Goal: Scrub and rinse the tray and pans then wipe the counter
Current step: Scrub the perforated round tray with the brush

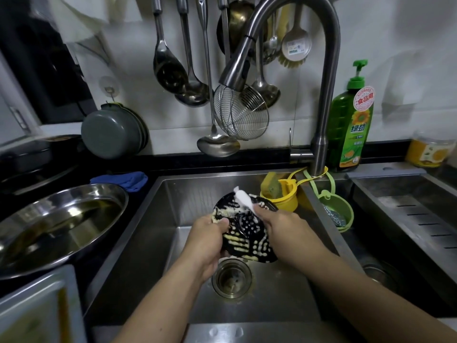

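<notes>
Two hands over sink (138, 233), above drain (232, 278); open basin all around. Left hand (206, 240) gripping near-left rim of black perforated tray (249, 233), thumb on top. Right hand (284, 229) pinching white cloth (243, 198) against far rim. Tray's right side hidden behind right hand. Tray tilted, face toward camera; round, no clear long axis.

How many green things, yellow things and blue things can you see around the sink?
Green: 2, the soap bottle and the little green basket.
Yellow: 3, the yellow holder, the sponge in it and the jar.
Blue: 1, the cloth.
Total: 6.
</notes>
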{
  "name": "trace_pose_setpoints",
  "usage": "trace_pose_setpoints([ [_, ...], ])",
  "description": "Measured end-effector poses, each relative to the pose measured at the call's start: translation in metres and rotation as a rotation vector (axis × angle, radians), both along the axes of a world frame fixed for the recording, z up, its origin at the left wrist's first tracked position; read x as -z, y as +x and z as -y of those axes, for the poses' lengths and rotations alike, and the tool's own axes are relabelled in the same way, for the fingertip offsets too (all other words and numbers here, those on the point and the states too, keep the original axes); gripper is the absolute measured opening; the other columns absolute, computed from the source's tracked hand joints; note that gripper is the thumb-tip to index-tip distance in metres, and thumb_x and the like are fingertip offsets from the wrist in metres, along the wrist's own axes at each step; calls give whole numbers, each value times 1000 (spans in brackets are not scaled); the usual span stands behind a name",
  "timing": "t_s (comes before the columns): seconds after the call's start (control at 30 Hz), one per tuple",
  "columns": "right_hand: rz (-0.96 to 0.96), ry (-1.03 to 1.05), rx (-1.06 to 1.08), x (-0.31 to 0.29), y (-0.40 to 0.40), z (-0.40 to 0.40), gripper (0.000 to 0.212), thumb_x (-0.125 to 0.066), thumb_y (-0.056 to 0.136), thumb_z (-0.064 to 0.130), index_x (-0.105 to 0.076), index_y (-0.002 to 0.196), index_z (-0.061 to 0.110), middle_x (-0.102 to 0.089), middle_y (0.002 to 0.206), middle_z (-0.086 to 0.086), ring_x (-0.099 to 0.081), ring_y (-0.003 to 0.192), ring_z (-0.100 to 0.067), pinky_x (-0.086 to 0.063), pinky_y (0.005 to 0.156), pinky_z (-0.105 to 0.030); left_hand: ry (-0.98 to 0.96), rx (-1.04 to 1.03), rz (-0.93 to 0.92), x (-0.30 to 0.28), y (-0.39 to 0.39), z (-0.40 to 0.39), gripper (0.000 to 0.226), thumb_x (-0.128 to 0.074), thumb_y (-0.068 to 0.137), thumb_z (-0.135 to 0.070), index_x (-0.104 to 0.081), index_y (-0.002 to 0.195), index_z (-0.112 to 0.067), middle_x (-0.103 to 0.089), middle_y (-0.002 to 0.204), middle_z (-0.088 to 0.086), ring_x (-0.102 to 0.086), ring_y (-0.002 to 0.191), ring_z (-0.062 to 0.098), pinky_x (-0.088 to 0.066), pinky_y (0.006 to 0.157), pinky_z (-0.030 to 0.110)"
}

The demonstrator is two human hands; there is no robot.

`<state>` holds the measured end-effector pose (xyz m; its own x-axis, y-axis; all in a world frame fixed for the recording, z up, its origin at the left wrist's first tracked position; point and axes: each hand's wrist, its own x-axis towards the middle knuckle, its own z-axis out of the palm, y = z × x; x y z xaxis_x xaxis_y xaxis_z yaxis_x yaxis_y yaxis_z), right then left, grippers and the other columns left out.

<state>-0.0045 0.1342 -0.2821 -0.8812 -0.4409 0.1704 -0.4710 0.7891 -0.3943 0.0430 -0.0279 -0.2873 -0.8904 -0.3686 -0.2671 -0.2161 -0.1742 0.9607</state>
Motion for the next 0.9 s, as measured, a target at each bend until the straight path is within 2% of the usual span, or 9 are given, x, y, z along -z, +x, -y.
trace_pose_setpoints([
  [0.13,5,-31,-198,2,15,14,47,-39,104,28,-41,146,50,-58,101,-6,-59,90,-26,-51,79,-40,-4,-38,-11,3,-1,2,22,-45,106,-4,-67,103,-4,-74,80,13,-69,73,26,-55,68,39],
  [0.23,8,10,-68,1,-10,2,46,-36,106,31,-38,146,53,-53,101,-3,-57,88,-24,-49,77,-38,-17,-16,-18,2,0,0,22,-45,107,-5,-66,102,-5,-75,80,11,-70,72,24,-56,64,35],
  [0.33,-18,63,-9,1,-10,-5,47,-34,107,30,-35,150,49,-52,104,-5,-58,98,-29,-51,86,-43,-53,-2,-17,3,-1,-3,21,-47,106,-6,-67,102,-7,-77,82,10,-73,72,22,-57,60,32],
  [0.43,-15,11,-225,1,17,12,48,-35,107,30,-32,151,47,-53,105,-4,-55,95,-24,-49,84,-39,-70,-33,-17,3,-3,2,19,-49,105,-4,-67,103,-6,-76,83,14,-73,74,26,-59,65,38],
  [0.47,-30,26,-228,1,15,13,48,-34,107,29,-32,152,47,-53,105,-4,-56,95,-24,-49,83,-39,-74,-41,-15,3,-3,5,18,-49,105,-5,-67,103,-5,-76,83,14,-73,75,27,-60,68,42],
  [0.6,-22,84,13,3,-16,-4,48,-34,107,31,-32,152,47,-47,100,-5,-58,100,-33,-49,84,-40,-127,-24,-8,3,-3,2,18,-50,105,-8,-68,101,-7,-78,85,13,-74,84,32,-60,82,54],
  [0.7,-5,8,-165,5,8,8,49,-39,105,29,-35,151,46,-50,101,-2,-53,91,-22,-42,75,-34,-121,-33,-24,5,-5,1,18,-50,104,-4,-67,102,-5,-75,83,13,-70,76,28,-57,70,43],
  [0.77,-27,-1,-220,8,10,12,50,-40,105,29,-34,151,48,-53,103,-1,-55,94,-21,-44,76,-34,-70,-59,-32,3,-4,3,17,-49,104,-2,-65,101,-4,-73,78,12,-69,70,24,-56,63,37],
  [0.9,-38,61,31,6,-19,-6,52,-39,105,25,-33,152,46,-54,104,-7,-59,96,-31,-52,83,-42,-80,-62,-58,4,-5,5,16,-49,105,-5,-66,104,-6,-77,80,8,-72,74,25,-59,67,41],
])
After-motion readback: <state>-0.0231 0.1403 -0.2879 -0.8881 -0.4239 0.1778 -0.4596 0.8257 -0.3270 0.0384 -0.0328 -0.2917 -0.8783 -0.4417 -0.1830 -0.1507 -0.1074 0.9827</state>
